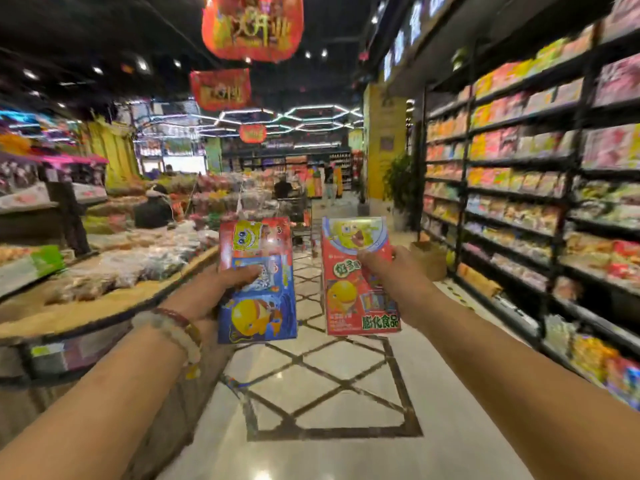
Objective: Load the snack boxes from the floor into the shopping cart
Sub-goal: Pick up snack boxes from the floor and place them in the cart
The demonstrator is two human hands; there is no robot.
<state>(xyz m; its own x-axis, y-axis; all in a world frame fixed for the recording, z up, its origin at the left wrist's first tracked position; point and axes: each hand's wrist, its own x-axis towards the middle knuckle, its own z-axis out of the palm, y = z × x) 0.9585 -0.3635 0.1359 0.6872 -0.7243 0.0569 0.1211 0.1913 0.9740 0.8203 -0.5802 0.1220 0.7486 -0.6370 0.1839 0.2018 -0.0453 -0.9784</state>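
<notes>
Both arms are stretched out in front of me in a shop aisle. My left hand (221,289) grips a blue and red snack box (258,306) by its left edge, thumb across the front. It looks like a blue box lying in front of a red one. My right hand (391,275) grips a red snack box (353,271) by its right edge. Both are held upright at chest height, side by side with a gap between them. A shopping cart (300,216) stands farther down the aisle, partly hidden behind the boxes.
Tall shelves of snack packets (519,188) line the right side. A low curved display counter (104,289) with bagged goods runs along the left. The tiled floor (322,393) stretches ahead between them. People stand in the distance.
</notes>
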